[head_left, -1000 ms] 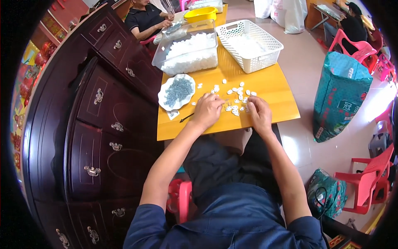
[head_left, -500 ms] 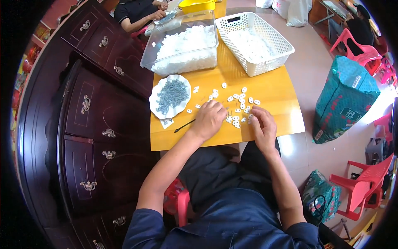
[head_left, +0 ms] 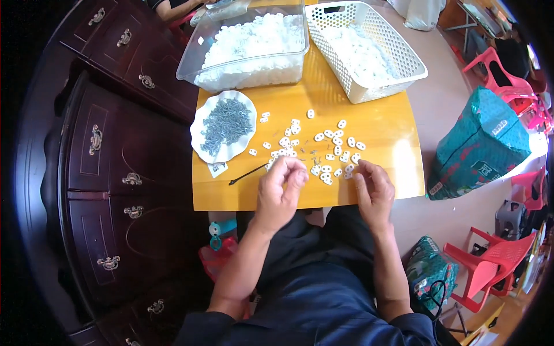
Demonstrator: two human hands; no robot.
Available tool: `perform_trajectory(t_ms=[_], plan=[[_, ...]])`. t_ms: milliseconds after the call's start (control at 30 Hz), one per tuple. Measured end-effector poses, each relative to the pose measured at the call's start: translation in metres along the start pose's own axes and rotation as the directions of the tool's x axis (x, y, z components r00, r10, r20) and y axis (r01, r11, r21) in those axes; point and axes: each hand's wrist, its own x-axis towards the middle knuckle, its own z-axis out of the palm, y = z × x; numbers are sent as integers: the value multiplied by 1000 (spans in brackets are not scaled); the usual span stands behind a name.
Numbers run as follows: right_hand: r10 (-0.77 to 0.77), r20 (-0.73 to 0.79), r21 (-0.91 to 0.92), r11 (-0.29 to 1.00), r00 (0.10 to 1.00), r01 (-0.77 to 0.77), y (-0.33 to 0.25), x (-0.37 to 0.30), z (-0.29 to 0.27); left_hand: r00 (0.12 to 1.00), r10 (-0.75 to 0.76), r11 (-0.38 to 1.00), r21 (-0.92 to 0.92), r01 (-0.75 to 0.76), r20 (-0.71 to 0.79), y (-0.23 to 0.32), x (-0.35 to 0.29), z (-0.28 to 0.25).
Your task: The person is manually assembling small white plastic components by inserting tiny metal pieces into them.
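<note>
Loose thin pins [head_left: 314,152] on bench [head_left: 395,144]: we found them ahead-right of left grip [head_left: 279,193], nearer it than right grip [head_left: 376,193], long axes mixed. Left grip curled nearly together; contents we could not tell. Right grip stood apart, white two-hole pieces [head_left: 349,168] just leftward.

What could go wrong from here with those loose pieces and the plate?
The right hand is close to the scattered white pieces, so it might brush some out of place.
The scalloped plate of small grey parts sits at the left edge of the table; a bump could spill them.
The thin black stick lies just beside the left hand, which could nudge it.
</note>
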Motion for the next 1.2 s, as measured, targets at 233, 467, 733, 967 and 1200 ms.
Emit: perform_trajectory(t_ms=[233, 467, 733, 967, 1200], plan=[[47, 94, -88, 995, 994, -38, -7, 5, 0, 997, -68, 997, -30, 69, 34, -13, -31, 26], [-25, 106, -210, 977, 994, 47, -4, 3, 9, 999, -1, 1000, -3, 1, 37, -27, -32, 22], [-126, 87, -256, 956, 988, 144, 0, -2, 14, 999, 3, 1000, 9, -3, 33, -33, -32, 15], [-126, 93, -245, 959, 988, 145, 0, -4, 8, 994, 102, 992, 70, -104, 35, -37, -28, 14], [-138, 105, -234, 959, 985, 160, -2, -6, 6, 989, 143, 985, 95, -145, 23, -35, -28, 14]])
